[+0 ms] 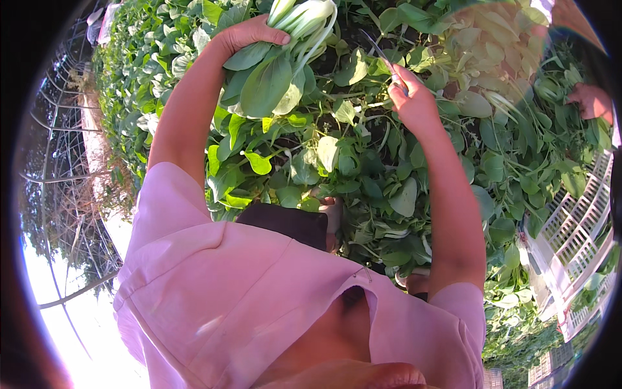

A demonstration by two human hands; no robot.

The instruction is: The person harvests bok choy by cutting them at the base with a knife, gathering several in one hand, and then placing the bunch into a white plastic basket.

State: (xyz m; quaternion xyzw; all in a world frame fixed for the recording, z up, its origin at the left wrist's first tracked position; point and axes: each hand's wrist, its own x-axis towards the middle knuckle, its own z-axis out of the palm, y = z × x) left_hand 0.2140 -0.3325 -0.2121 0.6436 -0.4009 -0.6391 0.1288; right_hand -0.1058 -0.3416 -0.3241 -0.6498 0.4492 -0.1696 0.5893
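My left hand grips a bunch of leafy greens like bok choy at the top, left of centre. Its pale stalks point up and its broad leaves hang down over the hand's lower side. To the right, my right hand is closed around the handle of a knife, whose thin blade points up and left, over the plants. The blade is apart from the bunch. Low green plants with scattered leaves and stems lie between and below both hands.
At the right stands a white slatted plastic crate with greens beside it. Another person's hand is among leaves above it. Dense leafy plants grow at the left, beside a metal frame. My foot shows among the plants.
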